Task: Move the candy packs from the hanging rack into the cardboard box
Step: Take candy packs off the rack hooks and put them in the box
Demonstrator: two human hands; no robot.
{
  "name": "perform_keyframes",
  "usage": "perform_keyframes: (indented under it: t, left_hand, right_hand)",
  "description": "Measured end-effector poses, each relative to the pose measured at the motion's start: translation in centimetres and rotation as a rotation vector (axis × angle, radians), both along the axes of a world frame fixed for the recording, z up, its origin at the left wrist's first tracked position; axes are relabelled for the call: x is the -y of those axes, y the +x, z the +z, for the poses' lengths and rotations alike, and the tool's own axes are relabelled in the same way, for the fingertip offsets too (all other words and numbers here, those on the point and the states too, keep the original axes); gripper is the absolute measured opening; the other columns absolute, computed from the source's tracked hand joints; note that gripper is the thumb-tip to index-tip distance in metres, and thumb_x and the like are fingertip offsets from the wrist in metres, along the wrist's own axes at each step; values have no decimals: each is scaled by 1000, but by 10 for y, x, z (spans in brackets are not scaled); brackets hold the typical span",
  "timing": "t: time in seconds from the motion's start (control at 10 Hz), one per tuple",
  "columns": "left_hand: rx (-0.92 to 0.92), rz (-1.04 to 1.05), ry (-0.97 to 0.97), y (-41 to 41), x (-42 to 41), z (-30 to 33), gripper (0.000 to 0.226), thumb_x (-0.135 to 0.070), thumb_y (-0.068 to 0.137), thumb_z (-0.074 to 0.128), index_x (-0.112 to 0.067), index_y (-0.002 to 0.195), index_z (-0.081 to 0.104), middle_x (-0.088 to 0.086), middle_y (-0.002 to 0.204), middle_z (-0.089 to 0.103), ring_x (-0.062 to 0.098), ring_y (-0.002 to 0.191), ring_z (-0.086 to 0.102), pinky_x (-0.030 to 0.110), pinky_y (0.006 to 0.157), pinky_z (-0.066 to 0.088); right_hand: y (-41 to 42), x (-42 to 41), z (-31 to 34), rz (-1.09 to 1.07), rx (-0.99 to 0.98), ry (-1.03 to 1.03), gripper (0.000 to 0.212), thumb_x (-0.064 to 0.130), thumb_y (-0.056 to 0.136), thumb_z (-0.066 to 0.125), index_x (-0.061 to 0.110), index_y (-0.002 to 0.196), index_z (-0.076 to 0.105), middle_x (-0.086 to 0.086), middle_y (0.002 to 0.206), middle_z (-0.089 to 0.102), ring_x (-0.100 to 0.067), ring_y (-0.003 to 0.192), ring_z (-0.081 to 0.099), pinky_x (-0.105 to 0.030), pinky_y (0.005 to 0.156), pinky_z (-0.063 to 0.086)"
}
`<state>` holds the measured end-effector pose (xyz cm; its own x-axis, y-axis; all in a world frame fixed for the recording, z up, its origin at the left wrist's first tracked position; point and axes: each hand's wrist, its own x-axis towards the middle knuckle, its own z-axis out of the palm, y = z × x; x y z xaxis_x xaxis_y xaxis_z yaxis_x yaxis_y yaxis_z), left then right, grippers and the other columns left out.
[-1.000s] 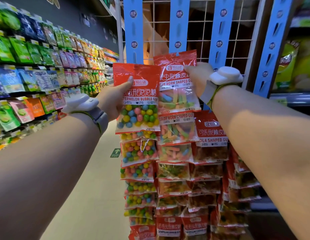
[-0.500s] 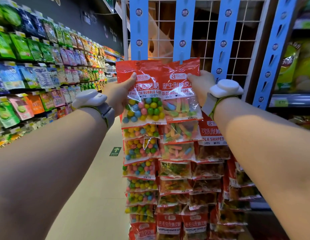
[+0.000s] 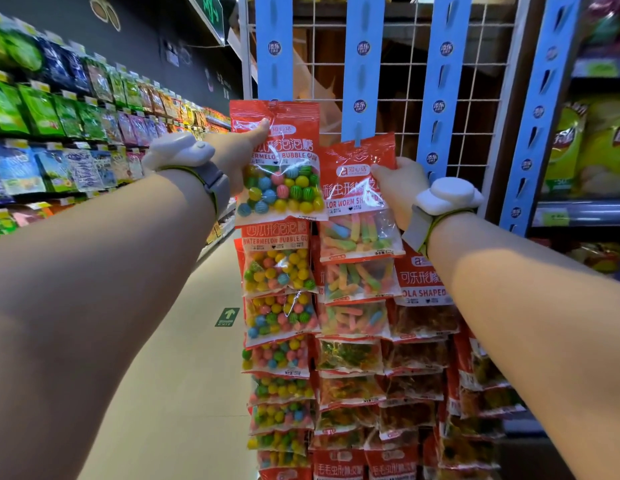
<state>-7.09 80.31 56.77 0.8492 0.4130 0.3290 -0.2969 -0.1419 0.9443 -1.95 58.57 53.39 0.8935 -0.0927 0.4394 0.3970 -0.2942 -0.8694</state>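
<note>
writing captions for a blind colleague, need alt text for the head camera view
In a shop aisle, the left hand grips a watermelon bubble gum pack and the right hand grips a color worm gummy pack, its top at a clip on a blue hanging strip. More candy packs hang below.

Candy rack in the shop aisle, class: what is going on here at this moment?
A person is taking candy packs off a hanging rack. The left hand grips the top watermelon bubble gum pack; whether it is off its blue strip is unclear. The right hand grips the top colour worm pack, whose top still sits on its strip's hook. No cardboard box is in view.
</note>
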Motion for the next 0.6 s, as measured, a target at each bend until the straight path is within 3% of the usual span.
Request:
perform_keyframes:
  t: [0.1, 0.6]
  left_hand:
    - [-21, -38, 32, 1, 2, 6, 27, -40, 95, 56, -20, 78, 49, -4, 77, 56, 9, 65, 57, 17, 44, 51]
    - [-102, -13, 69, 13, -2, -9, 27, -36, 96, 56, -19, 76, 47, -3, 76, 54, 9, 61, 54, 13, 36, 46]
  right_hand:
    - [-1, 1, 0, -1, -4, 7, 26, 23, 95, 52, 8, 114, 61, -10, 112, 68, -26, 99, 67, -37, 90, 54]
    - [0, 1, -1, 23, -34, 9, 24, 26, 95, 52, 12, 113, 58, -9, 112, 68, -26, 98, 68, -43, 93, 53]
